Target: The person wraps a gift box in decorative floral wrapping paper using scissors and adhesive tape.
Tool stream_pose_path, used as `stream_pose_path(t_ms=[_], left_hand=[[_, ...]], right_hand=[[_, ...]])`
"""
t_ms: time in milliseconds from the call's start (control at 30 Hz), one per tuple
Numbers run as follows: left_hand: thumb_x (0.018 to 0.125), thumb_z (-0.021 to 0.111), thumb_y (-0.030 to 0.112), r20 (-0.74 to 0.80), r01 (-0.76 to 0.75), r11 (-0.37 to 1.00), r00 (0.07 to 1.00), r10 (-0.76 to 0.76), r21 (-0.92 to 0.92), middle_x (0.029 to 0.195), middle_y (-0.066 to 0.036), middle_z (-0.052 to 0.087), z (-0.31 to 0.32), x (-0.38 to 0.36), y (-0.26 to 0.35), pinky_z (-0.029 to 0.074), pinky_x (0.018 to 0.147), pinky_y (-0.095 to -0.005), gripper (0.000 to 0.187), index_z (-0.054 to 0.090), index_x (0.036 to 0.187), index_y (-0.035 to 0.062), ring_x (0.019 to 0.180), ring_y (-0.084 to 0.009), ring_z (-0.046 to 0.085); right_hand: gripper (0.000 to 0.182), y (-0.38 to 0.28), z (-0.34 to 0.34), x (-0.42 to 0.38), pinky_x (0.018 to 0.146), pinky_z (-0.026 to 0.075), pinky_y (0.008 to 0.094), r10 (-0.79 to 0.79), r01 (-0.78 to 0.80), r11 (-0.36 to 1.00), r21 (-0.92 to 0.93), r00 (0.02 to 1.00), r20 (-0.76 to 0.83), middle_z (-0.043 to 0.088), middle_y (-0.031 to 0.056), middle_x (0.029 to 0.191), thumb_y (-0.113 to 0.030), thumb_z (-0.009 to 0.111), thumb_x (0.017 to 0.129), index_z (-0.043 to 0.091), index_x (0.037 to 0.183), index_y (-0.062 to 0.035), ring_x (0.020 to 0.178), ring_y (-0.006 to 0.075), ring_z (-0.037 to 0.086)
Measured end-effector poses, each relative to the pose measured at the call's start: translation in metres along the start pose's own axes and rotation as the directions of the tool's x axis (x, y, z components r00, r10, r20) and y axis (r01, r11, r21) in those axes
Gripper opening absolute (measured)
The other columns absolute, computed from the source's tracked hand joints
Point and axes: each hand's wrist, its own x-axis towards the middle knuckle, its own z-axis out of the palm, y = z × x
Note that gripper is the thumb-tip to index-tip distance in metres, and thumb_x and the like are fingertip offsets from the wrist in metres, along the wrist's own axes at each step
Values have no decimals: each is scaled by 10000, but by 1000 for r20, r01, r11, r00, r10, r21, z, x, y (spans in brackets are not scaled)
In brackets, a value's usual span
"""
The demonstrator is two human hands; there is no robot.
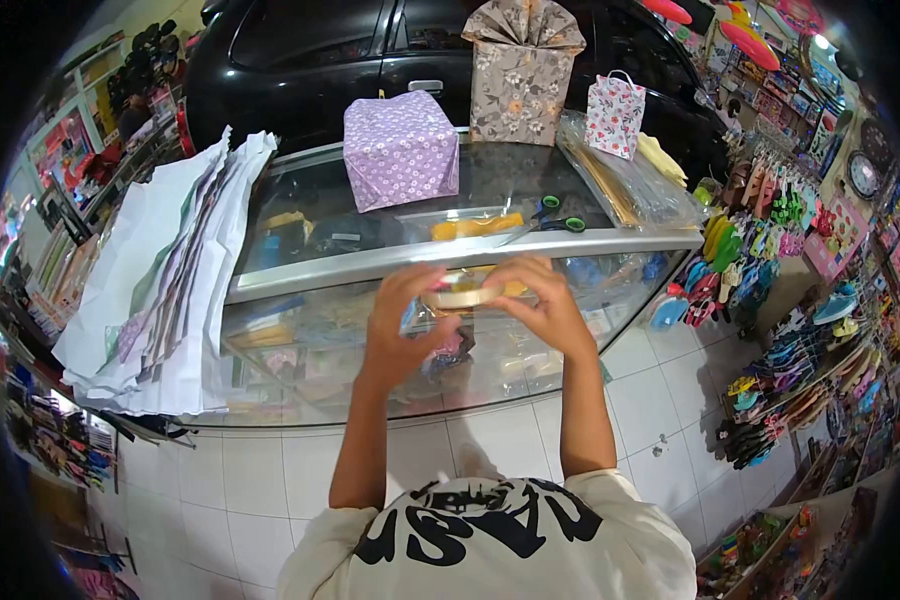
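Observation:
A roll of clear tape point(460, 298) is held up in front of the display case, blurred a little by motion. My right hand point(545, 305) grips its right side, with fingers over the top and thumb below. Around the left end of the roll curves my left hand point(400, 325), its thumb and fingers spread apart and the fingertips right at the rim. Beyond the hands, on the glass top, lie scissors point(573, 225) with black and green handles. A box wrapped in purple flowered paper point(400, 150) stands farther back.
The glass display case point(300, 262) has a metal front edge. White paper sheets point(170, 270) drape over its left end. At the back are a tall brown floral gift bag point(520, 90), a small floral bag point(616, 115) and plastic packs point(635, 185). Sandal racks point(770, 390) stand right.

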Motion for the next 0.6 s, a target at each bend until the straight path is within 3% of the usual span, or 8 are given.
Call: stream_pose_path(t_ms=[100, 133, 233, 333, 433, 533, 600], left_hand=[[695, 743, 60, 3, 43, 999, 999, -43, 7, 1083, -90, 611, -1, -16, 16, 424, 890, -355, 415, 620, 1091, 68, 1032, -256, 561], [700, 740, 48, 12, 13, 1000, 1000, -13, 7, 984, -75, 620, 0, -19, 17, 469, 762, -341, 416, 623, 1098, 81, 896, -253, 577], [726, 709, 16, 67, 88, 992, 994, -82, -93, 958, -70, 625, -4, -30, 23, 475, 748, -316, 375, 626, 1086, 79, 880, -239, 593], [750, 683, -3, 62, 196, 952, 981, -186, -236, 987, -88, 619, 0, -39, 21, 479, 765, -305, 341, 620, 1080, 53, 886, -226, 603], [762, 670, -11, 69, 351, 777, 926, -371, -523, 1035, -107, 609, 8, -46, 22, 469, 833, -325, 321, 615, 1075, 34, 952, -227, 596], [763, 677, 3, 39, 176, 953, 984, -171, -249, 1090, -125, 596, 20, -42, 12, 453, 887, -368, 315, 612, 1070, 25, 999, -256, 582], [756, 693, 25, -1, 147, 981, 989, -148, -128, 1119, -124, 591, 30, -35, 23, 440, 904, -376, 336, 614, 1083, 39, 1026, -266, 570]], right_hand=[[177, -15, 10, -10, 860, 355, 338, 23, -24, 999, 29, 1000, 12, 634, 24, 925, -150, 679, 777, 632, 932, -78, 914, 210, 574], [187, -21, 10, -13, 828, 381, 351, 29, -28, 999, -38, 999, 24, 632, 28, 923, -139, 679, 769, 637, 940, -78, 910, 223, 572], [206, -31, 9, -19, 829, 408, 347, 35, -35, 999, -9, 998, 53, 637, 37, 942, -113, 699, 752, 642, 946, -71, 925, 225, 580], [234, -19, 13, -29, 851, 418, 336, 104, -97, 973, 209, 994, -21, 644, 50, 950, -97, 725, 729, 643, 944, -52, 928, 221, 593], [260, -1, 9, -43, 862, 427, 326, 240, -210, 876, 434, 971, -13, 648, 59, 947, -91, 747, 708, 644, 941, -40, 924, 219, 602], [250, 11, 2, -47, 856, 414, 326, 204, -181, 888, 422, 979, -8, 649, 57, 932, -102, 743, 710, 649, 935, -46, 903, 213, 607], [236, 17, -9, -44, 856, 400, 324, 96, -92, 962, 257, 995, -2, 650, 50, 926, -107, 738, 714, 654, 929, -54, 899, 208, 604]])
